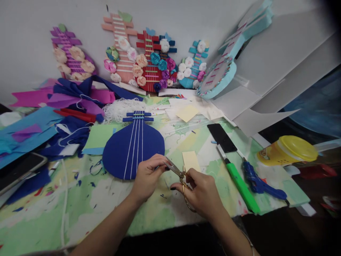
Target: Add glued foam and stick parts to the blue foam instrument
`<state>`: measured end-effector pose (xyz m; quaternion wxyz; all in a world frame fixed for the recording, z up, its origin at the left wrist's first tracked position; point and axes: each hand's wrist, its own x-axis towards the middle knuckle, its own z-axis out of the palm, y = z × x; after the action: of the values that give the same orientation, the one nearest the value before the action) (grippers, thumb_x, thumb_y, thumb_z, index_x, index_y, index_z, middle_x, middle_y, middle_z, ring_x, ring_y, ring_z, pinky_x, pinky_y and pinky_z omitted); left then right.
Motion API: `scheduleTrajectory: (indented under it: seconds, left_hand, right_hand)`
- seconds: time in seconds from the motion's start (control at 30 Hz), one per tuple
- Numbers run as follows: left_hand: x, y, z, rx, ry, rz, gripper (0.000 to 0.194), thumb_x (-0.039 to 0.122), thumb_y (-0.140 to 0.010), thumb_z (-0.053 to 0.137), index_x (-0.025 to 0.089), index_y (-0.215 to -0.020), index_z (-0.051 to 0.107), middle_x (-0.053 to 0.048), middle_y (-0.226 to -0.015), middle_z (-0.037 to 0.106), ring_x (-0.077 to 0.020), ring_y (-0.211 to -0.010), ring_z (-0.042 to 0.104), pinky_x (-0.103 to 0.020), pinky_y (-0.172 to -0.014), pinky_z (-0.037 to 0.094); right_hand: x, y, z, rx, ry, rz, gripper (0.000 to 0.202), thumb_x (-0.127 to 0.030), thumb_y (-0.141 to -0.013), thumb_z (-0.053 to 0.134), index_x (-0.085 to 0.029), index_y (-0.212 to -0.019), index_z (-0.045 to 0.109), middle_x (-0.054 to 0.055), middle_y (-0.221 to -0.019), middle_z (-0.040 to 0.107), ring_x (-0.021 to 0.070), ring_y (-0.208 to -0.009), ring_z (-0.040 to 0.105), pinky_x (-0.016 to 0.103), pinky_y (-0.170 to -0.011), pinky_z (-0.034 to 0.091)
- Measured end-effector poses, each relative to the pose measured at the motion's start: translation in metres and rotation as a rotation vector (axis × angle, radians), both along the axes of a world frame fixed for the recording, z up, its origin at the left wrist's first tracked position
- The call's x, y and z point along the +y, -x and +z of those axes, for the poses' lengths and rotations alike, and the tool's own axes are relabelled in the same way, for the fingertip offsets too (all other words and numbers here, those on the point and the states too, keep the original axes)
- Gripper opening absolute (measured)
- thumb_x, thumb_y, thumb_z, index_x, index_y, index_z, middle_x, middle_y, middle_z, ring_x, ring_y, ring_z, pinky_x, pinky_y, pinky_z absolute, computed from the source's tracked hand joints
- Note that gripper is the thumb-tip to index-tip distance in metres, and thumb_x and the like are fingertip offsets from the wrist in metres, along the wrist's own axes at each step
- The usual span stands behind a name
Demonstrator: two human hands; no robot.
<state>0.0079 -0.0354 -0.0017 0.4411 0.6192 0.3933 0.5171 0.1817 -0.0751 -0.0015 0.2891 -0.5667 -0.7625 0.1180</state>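
In my right hand [202, 190] is a pair of scissors [174, 168] with gold-coloured handles, its blades pointing up and left. My left hand [150, 176] has its fingertips pinched together close by the blade tips; whatever it pinches is too small or hidden to make out. Just behind my left hand lies a dark blue lute-shaped craft piece [117, 153], with white strings down its body and short crossbars at the neck. A pale yellow paper piece [191, 160] lies behind the scissors.
To the right are a green utility knife [242, 186], a blue glue gun [262, 181], a black phone [221, 137] and a yellow tub [289, 150]. Tangled white string [121, 108] and coloured scraps [34, 131] lie left. Decorated instrument shapes [149, 67] lean on the wall.
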Motion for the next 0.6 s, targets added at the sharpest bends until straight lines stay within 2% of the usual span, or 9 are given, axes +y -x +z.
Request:
scheduleTrajectory:
  seconds: [0.17, 0.6]
  left_hand:
    - [-0.0005, 0.0000, 0.0001, 0.033, -0.094, -0.003, 0.018, 0.012, -0.081, 0.054, 0.018, -0.067, 0.064, -0.004, -0.071, 0.064, -0.0171, -0.077, 0.057, -0.032, -0.072, 0.045]
    - [-0.0023, -0.0011, 0.0041, 0.102, -0.045, 0.005, 0.018, 0.016, -0.081, 0.054, 0.018, -0.069, 0.068, -0.006, -0.074, 0.065, -0.0188, -0.079, 0.056, -0.034, -0.073, 0.047]
  right_hand:
    - [-0.0027, 0.0003, 0.0013, -0.019, 0.017, 0.011, 0.043, -0.058, -0.074, 0.058, -0.018, -0.067, 0.046, -0.001, -0.055, 0.052, 0.0091, -0.046, 0.041, 0.021, -0.048, 0.029]
    - [0.0007, 0.0002, -0.0023, -0.032, -0.119, 0.000, 0.051, -0.065, -0.077, 0.048, -0.018, -0.058, 0.047, -0.002, -0.046, 0.051, 0.0081, -0.039, 0.042, 0.021, -0.044, 0.029]
